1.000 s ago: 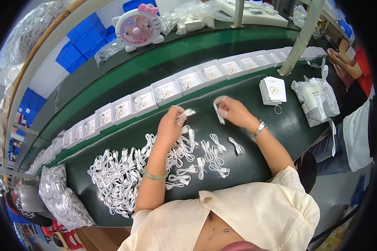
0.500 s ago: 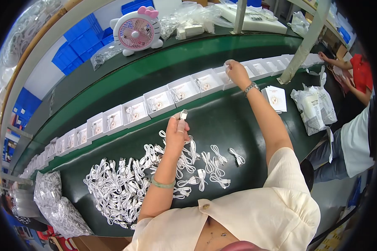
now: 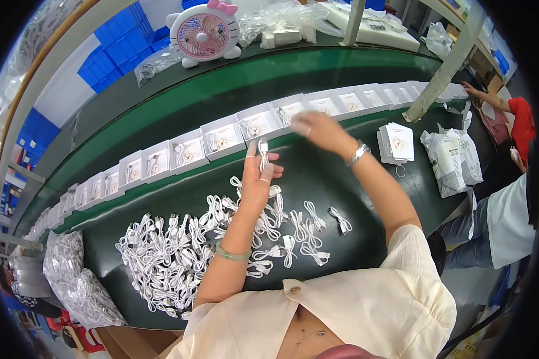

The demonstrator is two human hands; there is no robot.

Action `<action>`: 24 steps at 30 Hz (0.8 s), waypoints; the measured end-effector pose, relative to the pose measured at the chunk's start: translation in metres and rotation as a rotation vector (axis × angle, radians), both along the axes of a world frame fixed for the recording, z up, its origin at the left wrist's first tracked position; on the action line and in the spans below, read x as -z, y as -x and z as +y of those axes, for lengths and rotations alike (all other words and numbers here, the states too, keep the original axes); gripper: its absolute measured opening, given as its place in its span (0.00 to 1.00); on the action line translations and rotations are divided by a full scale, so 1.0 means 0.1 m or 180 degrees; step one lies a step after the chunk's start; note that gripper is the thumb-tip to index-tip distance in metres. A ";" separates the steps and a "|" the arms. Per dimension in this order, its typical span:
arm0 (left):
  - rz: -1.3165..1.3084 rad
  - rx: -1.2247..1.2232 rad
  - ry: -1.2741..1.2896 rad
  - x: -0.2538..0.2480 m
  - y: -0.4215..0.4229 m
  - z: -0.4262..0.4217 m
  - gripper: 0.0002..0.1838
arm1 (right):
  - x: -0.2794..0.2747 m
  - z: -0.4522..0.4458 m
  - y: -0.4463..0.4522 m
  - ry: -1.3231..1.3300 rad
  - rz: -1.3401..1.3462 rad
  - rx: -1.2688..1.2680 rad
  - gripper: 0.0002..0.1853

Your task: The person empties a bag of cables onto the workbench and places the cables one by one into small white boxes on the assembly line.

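My left hand (image 3: 260, 182) is raised at the near side of a row of open white boxes, a white coiled USB cable (image 3: 263, 154) held at its fingers. My right hand (image 3: 324, 133) is smeared by motion in front of the boxes, to the right of my left hand; whether it holds anything cannot be made out. Behind the hands, an open box (image 3: 257, 125) contains a cable and a printed white card. Under my left forearm spreads a large pile of white USB cables (image 3: 167, 257), with several loose ones to its right.
A stack of printed cards (image 3: 395, 143) lies on the dark green table, beside a white plastic bag (image 3: 452, 155). Clear bags of cables (image 3: 78, 278) sit at the left. A pink fan (image 3: 203, 36) stands behind the belt. A metal post (image 3: 443, 72) rises at right, near a person in red (image 3: 523, 119).
My right hand has swung left and nearer, from over the boxes toward my left hand. My left hand still has the cable, its fingers straighter. The boxes have slid slightly left relative to the fan.
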State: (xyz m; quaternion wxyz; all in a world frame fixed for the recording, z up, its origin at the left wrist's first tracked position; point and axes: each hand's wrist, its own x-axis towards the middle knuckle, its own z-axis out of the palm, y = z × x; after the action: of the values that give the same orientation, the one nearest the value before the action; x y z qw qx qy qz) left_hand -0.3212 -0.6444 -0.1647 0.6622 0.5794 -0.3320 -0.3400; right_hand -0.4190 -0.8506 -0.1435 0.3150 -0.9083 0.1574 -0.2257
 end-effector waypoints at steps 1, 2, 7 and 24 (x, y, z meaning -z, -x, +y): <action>-0.0159 0.0091 0.0062 0.02 0.02 -0.01 0.32 | -0.06 0.22 -0.01 -0.0326 0.0171 -0.0304 0.16; -0.0319 0.0191 0.0127 0.05 0.03 -0.02 0.34 | -0.09 0.41 -0.01 -0.0648 0.0338 -0.0601 0.16; -0.0606 0.0282 -0.0163 0.10 0.10 0.01 0.42 | -0.05 0.60 -0.06 -0.0666 -0.0015 -0.0277 0.12; -0.0247 0.0070 -0.0145 0.09 0.03 0.00 0.30 | 0.63 -1.38 0.27 0.0644 0.0644 0.1284 0.17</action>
State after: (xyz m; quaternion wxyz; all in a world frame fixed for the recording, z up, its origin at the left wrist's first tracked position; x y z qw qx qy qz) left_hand -0.3243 -0.6441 -0.1737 0.6317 0.6034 -0.3559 -0.3321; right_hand -0.4462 -0.9886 -0.2060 0.1537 -0.9034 0.3430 -0.2066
